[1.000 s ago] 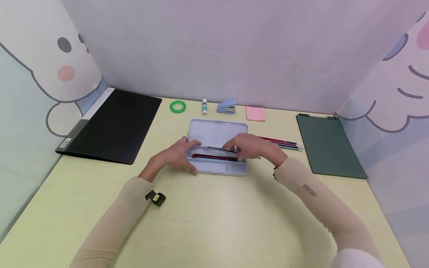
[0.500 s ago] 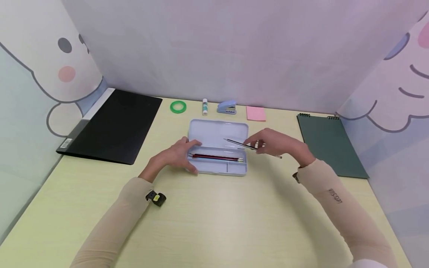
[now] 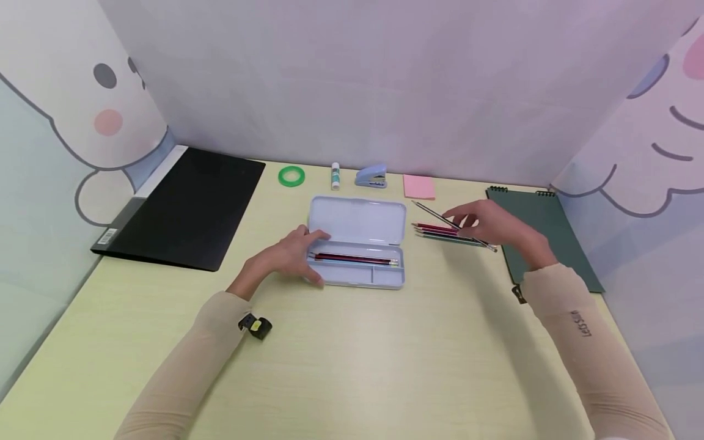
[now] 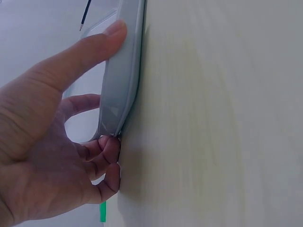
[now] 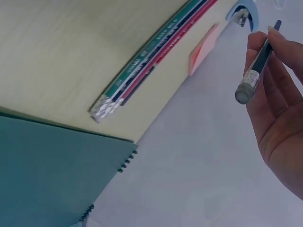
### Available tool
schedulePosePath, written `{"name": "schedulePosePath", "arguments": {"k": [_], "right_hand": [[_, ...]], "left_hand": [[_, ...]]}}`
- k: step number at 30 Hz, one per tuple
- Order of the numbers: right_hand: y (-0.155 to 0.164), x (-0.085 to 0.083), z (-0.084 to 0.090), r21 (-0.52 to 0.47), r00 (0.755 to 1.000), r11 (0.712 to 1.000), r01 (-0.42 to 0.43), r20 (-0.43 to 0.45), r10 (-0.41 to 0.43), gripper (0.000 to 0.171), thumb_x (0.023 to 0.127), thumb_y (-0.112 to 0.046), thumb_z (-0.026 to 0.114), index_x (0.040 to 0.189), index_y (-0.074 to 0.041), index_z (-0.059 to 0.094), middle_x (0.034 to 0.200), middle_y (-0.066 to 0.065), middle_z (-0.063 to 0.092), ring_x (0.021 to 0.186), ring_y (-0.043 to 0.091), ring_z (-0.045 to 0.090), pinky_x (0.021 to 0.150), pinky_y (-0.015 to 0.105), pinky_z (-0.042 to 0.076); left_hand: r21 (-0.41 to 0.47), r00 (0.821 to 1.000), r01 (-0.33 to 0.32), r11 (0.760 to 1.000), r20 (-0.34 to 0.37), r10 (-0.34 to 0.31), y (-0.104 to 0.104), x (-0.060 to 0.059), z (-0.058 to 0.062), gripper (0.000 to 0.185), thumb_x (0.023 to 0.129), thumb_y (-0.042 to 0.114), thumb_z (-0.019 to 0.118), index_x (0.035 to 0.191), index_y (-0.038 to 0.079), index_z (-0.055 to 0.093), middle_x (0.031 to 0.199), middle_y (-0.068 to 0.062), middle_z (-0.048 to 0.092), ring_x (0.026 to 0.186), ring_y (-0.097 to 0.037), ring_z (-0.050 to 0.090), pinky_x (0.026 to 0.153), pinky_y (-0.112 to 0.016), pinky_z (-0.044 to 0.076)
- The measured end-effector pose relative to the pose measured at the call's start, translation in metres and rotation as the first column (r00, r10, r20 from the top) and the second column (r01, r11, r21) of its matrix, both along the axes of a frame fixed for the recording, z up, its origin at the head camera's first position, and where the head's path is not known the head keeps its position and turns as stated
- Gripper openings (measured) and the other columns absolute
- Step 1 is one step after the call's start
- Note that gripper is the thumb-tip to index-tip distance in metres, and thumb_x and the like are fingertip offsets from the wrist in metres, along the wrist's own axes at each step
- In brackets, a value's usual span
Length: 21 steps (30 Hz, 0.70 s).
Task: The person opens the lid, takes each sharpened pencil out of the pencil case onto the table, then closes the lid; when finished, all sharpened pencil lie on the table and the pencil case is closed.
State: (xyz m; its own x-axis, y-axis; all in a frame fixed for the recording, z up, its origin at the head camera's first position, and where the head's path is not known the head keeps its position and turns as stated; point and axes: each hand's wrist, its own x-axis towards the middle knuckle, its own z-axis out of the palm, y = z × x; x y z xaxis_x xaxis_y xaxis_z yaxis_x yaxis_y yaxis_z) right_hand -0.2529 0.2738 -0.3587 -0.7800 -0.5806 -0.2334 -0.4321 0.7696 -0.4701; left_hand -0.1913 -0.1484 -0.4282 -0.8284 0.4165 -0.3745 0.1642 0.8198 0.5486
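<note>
Pinched between the thumb and fingers of the right hand point(image 3: 486, 223) is a dark pencil point(image 3: 440, 217), held tilted above the loose pencils point(image 3: 440, 231) lying on the desk point(image 3: 352, 360) just beside the green notebook point(image 3: 544, 244). The left hand point(image 3: 286, 256) is curled round the left end of the open pencil case point(image 3: 357, 223), thumb on its rim, fingers tucked against its side. In the left wrist view only the case's edge is seen and its contents are hidden; in the right wrist view the pencil's point is cut off behind the fingers, and only its eraser end point(image 5: 246, 90) is plainly seen. Half a second ago the pencil was held over the case; it has since been carried to the right, over the loose pencils, while the left hand has stayed put. Two pencils point(image 3: 354, 259) are left in the case. Pale panels with cartoon drawings are set around the yellowish desk.
</note>
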Motion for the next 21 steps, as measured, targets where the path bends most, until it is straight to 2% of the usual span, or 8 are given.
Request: {"name": "schedulePosePath", "arguments": {"k": [5, 11, 16, 21], "right_hand": [[0.009, 0.001, -0.013, 0.008, 0.998, 0.999, 0.052, 0.027, -0.052, 0.042, 0.091, 0.004, 0.064, 0.132, -0.004, 0.063, 0.115, 0.021, 0.069, 0.099, 0.031, 0.068, 0.076, 0.04, 0.055], [0.016, 0.004, -0.031, 0.047, 0.996, 0.997, 0.069, 0.059, -0.072, 0.042, 0.09, 0.003, 0.066, 0.131, -0.005, 0.064, 0.109, 0.014, 0.069, 0.091, 0.022, 0.063, 0.077, 0.038, 0.051], [0.014, 0.009, -0.039, 0.052, 0.997, 0.998, 0.045, 0.065, -0.049, 0.039, 0.089, 0.003, 0.067, 0.128, -0.005, 0.067, 0.097, 0.008, 0.067, 0.081, 0.018, 0.054, 0.071, 0.033, 0.046], [0.014, 0.011, -0.043, 0.058, 1.0, 0.998, 0.019, 0.012, -0.02, 0.033, 0.088, 0.004, 0.068, 0.119, -0.004, 0.072, 0.107, 0.011, 0.072, 0.088, 0.02, 0.061, 0.077, 0.037, 0.051]], "left_hand": [[0.001, 1.0, -0.003, 1.0, 0.003, 0.003, -0.001, 0.0, -0.001, 0.099, 0.068, 0.04, 0.092, 0.15, 0.023, 0.04, 0.126, -0.016, 0.042, 0.111, -0.029, 0.047, 0.09, -0.041, 0.045], [-0.002, 1.0, 0.004, 1.0, -0.004, -0.004, -0.001, 0.0, -0.001, 0.099, 0.068, 0.041, 0.091, 0.15, 0.023, 0.04, 0.125, -0.016, 0.042, 0.11, -0.029, 0.048, 0.089, -0.041, 0.045], [0.002, 1.0, 0.006, 1.0, -0.005, -0.006, -0.002, 0.0, -0.001, 0.099, 0.068, 0.041, 0.092, 0.151, 0.022, 0.04, 0.125, -0.016, 0.042, 0.108, -0.029, 0.047, 0.087, -0.04, 0.045], [0.007, 1.0, 0.003, 1.0, -0.008, -0.003, -0.002, 0.0, -0.001, 0.099, 0.068, 0.041, 0.092, 0.151, 0.022, 0.04, 0.126, -0.016, 0.041, 0.109, -0.029, 0.047, 0.087, -0.04, 0.044]]}}
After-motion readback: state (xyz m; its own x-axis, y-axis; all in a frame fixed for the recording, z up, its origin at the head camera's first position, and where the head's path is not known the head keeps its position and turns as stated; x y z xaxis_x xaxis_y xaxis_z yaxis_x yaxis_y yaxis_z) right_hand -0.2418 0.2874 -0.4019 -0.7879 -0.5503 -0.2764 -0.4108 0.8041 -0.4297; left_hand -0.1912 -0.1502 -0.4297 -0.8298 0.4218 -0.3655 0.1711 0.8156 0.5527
